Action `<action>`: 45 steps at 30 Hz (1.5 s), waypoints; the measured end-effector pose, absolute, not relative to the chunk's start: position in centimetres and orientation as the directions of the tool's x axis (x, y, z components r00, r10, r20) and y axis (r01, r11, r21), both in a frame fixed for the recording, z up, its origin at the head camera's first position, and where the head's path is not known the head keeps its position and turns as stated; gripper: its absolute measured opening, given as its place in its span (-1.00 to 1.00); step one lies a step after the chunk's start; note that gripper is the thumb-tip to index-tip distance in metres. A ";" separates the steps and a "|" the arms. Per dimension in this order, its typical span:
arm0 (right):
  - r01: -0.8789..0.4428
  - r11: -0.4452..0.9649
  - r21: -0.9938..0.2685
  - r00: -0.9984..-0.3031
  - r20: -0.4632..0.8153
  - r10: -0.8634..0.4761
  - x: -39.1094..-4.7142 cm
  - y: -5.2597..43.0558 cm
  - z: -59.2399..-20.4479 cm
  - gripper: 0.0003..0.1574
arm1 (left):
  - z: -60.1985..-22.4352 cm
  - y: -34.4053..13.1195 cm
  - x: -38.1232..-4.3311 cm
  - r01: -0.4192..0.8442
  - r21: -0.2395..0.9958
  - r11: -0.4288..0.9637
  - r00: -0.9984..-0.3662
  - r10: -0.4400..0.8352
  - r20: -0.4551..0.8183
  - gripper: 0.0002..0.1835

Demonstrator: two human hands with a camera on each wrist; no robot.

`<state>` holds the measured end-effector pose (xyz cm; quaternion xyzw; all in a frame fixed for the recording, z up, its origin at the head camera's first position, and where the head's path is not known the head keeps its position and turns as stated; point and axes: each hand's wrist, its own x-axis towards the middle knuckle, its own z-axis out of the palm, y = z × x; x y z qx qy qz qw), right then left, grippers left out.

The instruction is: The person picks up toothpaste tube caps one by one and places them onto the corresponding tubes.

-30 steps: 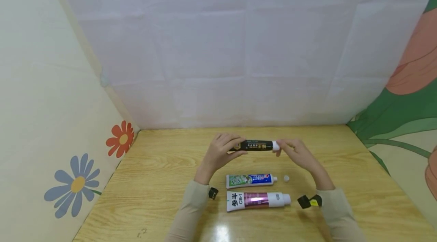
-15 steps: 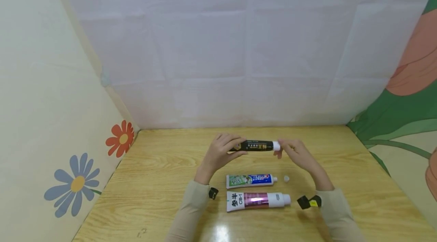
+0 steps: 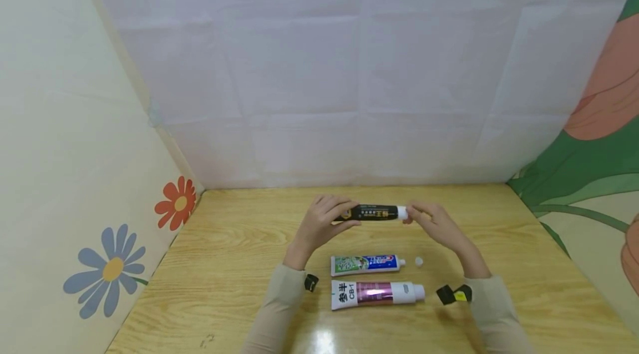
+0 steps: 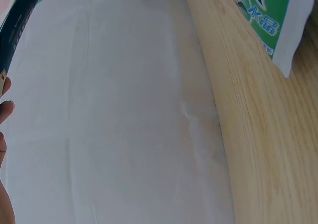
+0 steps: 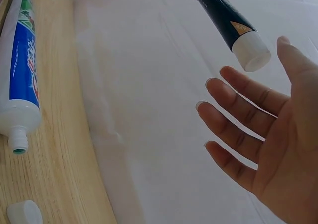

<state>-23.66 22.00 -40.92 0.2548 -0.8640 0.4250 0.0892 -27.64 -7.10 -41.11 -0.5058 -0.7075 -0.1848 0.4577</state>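
Note:
My left hand (image 3: 319, 223) grips the crimped end of a black toothpaste tube (image 3: 376, 212), held level above the far part of the table. The tube's white cap (image 5: 252, 52) is on and points right. Around that cap, my right hand (image 5: 278, 129) has its thumb and fingers spread; the right wrist view shows a gap between them and the cap. Nearer me lies a green and blue toothpaste tube (image 3: 366, 264), its nozzle bare. A small loose white cap (image 3: 419, 261) sits just right of that nozzle.
A white and pink toothpaste tube (image 3: 374, 294), capped, lies in front of the green and blue one. The wooden table (image 3: 224, 276) meets a white cloth (image 3: 309, 93) at the back. Flowered cloths hang on the left and right.
My right fingers have shifted slightly at the cap of the black toothpaste tube. My left hand, that tube and the things lying on the table have barely moved.

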 end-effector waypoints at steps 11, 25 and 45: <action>-0.473 0.541 -0.696 -0.881 0.348 -0.322 -23.4 21.9 -40.7 -0.59 | -41.1 -7.1 -27.8 0.885 -0.206 0.418 -0.061 0.543 0.838 -0.46; -0.581 0.478 -0.659 -0.813 0.445 -0.375 -21.0 20.6 -37.5 -0.54 | -41.4 -7.2 -27.9 0.884 -0.207 0.419 -0.065 0.548 0.834 -0.50; -0.601 0.470 -0.646 -0.798 0.456 -0.395 -21.3 20.8 -37.8 -0.64 | -41.3 -7.3 -27.9 0.878 -0.215 0.427 -0.065 0.554 0.830 -0.51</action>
